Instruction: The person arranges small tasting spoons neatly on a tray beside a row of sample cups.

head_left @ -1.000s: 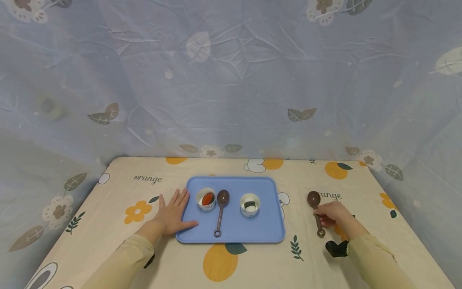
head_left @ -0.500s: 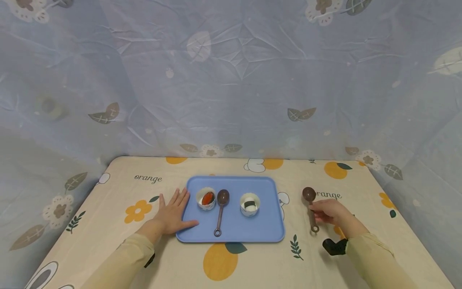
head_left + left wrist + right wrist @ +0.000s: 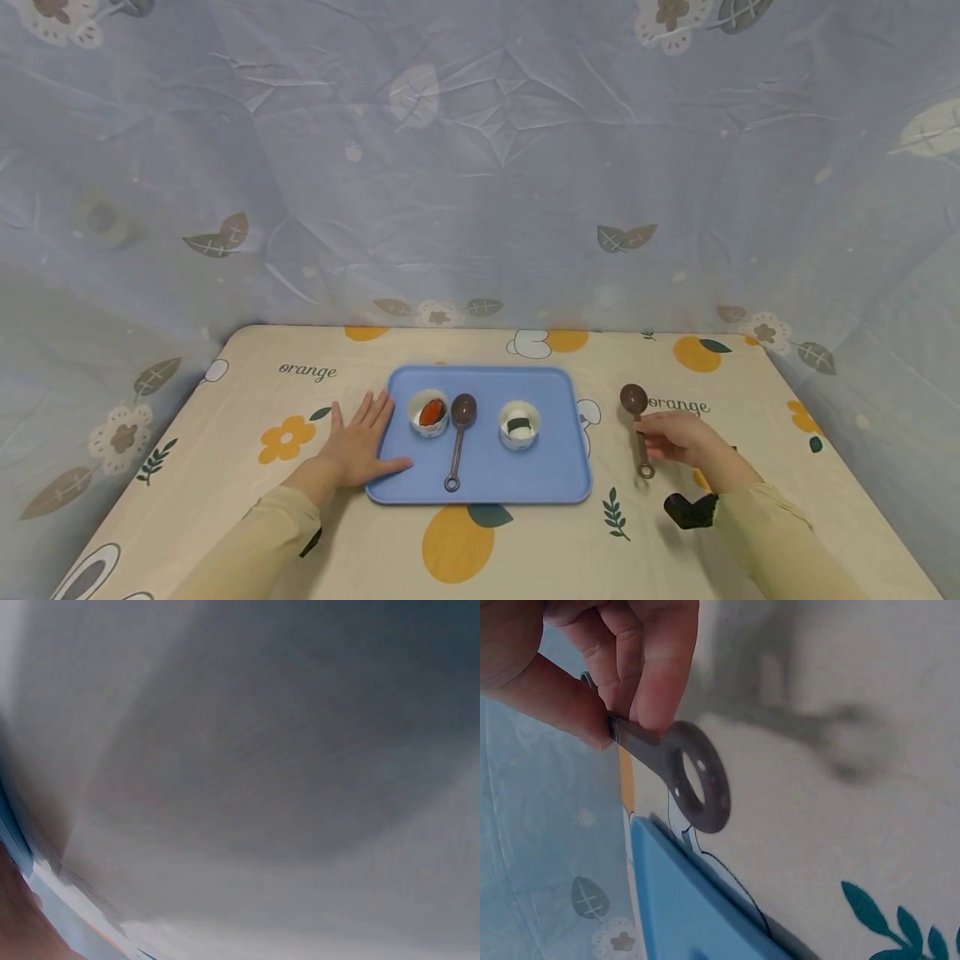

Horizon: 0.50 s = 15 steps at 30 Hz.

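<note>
My right hand (image 3: 678, 437) pinches the handle of a brown spoon (image 3: 633, 400) to the right of the blue tray (image 3: 555, 483). In the right wrist view the spoon's ring end (image 3: 697, 780) stands off the cloth, its shadow falling beside it. My left hand (image 3: 360, 446) lies with fingers spread at the tray's left edge, the thumb over the rim. On the tray sit a small white cup (image 3: 420, 402) with a red-topped sushi piece (image 3: 432, 412), a second brown spoon (image 3: 463, 410), and another white cup (image 3: 517, 408) with a white piece banded in black (image 3: 519, 427).
A cream tablecloth (image 3: 555, 558) printed with oranges and leaves covers the table. Blue-grey patterned fabric (image 3: 480, 192) hangs behind it and along both sides. A black device (image 3: 690, 511) is strapped at the right wrist.
My right hand has moved a little to the left with the spoon, bringing it closer to the tray. The left hand and the things on the tray have stayed where they were.
</note>
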Each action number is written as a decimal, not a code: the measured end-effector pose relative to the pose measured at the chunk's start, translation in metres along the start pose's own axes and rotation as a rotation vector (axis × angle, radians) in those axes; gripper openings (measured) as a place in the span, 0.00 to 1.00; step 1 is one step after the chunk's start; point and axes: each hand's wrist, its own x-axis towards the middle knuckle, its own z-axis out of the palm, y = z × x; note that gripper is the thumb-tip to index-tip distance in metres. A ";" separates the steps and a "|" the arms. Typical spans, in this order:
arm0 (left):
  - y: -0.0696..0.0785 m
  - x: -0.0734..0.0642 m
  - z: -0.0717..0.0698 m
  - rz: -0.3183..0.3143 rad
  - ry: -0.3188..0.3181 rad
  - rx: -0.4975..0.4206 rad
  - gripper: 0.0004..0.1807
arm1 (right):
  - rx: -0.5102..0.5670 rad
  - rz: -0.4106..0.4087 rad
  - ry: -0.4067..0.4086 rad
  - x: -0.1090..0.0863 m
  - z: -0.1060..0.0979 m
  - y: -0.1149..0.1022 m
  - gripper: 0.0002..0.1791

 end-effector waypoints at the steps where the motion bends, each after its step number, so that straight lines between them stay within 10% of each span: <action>1: 0.000 0.000 0.000 0.002 0.002 -0.003 0.58 | -0.001 -0.005 -0.001 0.000 0.001 0.000 0.21; 15: 0.005 -0.004 -0.009 -0.001 -0.013 -0.006 0.57 | 0.046 -0.011 -0.047 0.001 0.010 -0.009 0.22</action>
